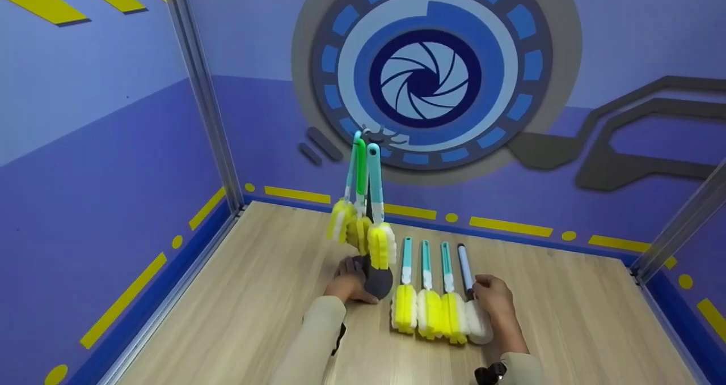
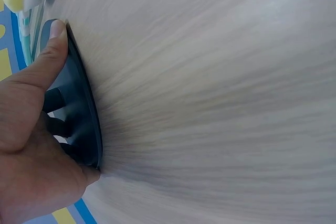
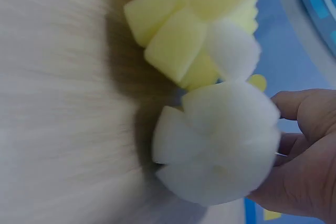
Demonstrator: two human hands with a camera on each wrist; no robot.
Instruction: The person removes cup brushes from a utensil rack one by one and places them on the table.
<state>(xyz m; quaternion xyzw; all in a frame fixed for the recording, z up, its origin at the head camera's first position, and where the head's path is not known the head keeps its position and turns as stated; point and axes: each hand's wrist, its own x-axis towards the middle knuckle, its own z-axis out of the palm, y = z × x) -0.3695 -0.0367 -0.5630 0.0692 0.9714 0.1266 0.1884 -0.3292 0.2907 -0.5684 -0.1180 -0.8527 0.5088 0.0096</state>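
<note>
My left hand [image 1: 347, 280] grips the round dark base [image 1: 379, 283] of a stand, thumb and little finger at its rim in the left wrist view. From the stand hang several sponge bottle brushes, among them one with a green handle [image 1: 361, 172] and one with a teal handle [image 1: 375, 181] and a yellow-white head. At the right end of a row on the table, my right hand [image 1: 496, 300] holds a white sponge brush [image 3: 226, 145] close behind its head. Its pale blue handle [image 1: 465, 263] points toward the back wall.
Three teal-handled brushes [image 1: 426, 266] with yellow and white sponge heads [image 1: 404, 308] lie side by side left of the white one. The wooden table [image 1: 255, 294] meets blue printed walls [image 1: 255, 135], with a metal post [image 1: 207, 96] at the left corner.
</note>
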